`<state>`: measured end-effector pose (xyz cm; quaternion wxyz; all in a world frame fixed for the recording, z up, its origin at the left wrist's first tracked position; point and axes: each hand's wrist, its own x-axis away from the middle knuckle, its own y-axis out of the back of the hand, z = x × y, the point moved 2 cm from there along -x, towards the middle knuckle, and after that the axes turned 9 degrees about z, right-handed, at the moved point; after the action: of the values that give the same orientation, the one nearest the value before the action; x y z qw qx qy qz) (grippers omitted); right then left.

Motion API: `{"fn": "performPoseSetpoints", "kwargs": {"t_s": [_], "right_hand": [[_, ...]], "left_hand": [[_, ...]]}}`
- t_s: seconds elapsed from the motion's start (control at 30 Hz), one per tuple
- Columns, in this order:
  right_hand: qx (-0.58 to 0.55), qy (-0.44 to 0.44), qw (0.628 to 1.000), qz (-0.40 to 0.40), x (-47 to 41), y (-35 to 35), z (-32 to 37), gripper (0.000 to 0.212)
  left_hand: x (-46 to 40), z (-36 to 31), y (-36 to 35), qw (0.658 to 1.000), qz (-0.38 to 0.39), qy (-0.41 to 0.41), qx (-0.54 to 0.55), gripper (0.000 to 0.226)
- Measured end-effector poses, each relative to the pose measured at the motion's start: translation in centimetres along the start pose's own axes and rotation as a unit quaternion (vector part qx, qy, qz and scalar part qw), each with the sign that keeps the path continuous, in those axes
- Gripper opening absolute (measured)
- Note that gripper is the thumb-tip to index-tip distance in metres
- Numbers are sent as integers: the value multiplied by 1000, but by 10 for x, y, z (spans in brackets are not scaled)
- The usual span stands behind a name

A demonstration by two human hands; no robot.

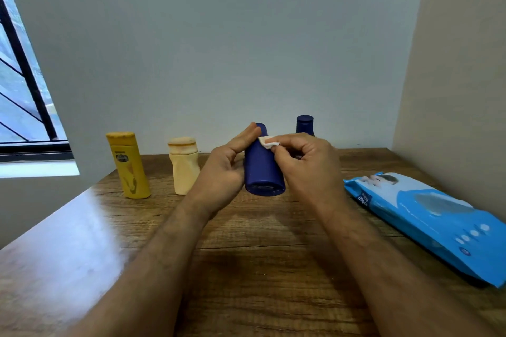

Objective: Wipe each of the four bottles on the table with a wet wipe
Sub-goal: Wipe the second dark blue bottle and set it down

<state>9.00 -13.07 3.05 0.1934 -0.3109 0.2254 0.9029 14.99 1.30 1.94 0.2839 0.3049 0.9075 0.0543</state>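
My left hand (225, 165) holds a dark blue bottle (262, 169) above the table, tilted with its base toward me. My right hand (306, 161) pinches a small white wet wipe (267, 142) against the bottle's upper right side. A yellow bottle (128, 164) and a cream bottle (183, 165) stand upright at the back left. A second dark blue bottle (304, 124) stands at the back, mostly hidden behind my right hand.
A blue pack of wet wipes (427, 216) lies flat on the right side of the wooden table (246, 249). Walls close in behind and on the right. A window (22, 107) is at the left.
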Motion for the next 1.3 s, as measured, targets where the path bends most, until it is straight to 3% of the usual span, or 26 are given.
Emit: {"fn": "performPoseSetpoints", "kwargs": {"t_s": [0.13,0.23,0.4,0.53,0.73,0.87,1.0,1.07,1.17,1.3], "right_hand": [[38,40,994,90,4,2,5,20],[63,70,985,147,7,-1,8,20],[85,27,994,56,4,-4,7,11],[46,-19,998,24,2,-2,6,14],[-6,0,998,67,6,-8,13,14],[-46,-1,993,108,7,-11,15,12],[-107,-21,988,111,10,-12,17,10],[-136,-34,988,66,7,-10,15,11],[-142,-37,989,11,3,-5,12,12],[-75,-31,992,95,6,-12,10,10]], "left_hand": [[-3,10,2,997,-24,7,-68,74],[-3,12,4,998,-42,18,-41,72],[-1,14,-13,993,2,48,108,59],[-3,15,-17,972,-22,78,219,51],[0,10,-15,938,-109,66,322,38],[-2,11,-9,908,-156,88,378,43],[-3,5,-5,879,-143,81,448,12],[-2,3,-3,875,-142,75,456,16],[-2,1,-4,898,-137,81,411,21],[-3,0,-8,898,-159,85,402,28]]}}
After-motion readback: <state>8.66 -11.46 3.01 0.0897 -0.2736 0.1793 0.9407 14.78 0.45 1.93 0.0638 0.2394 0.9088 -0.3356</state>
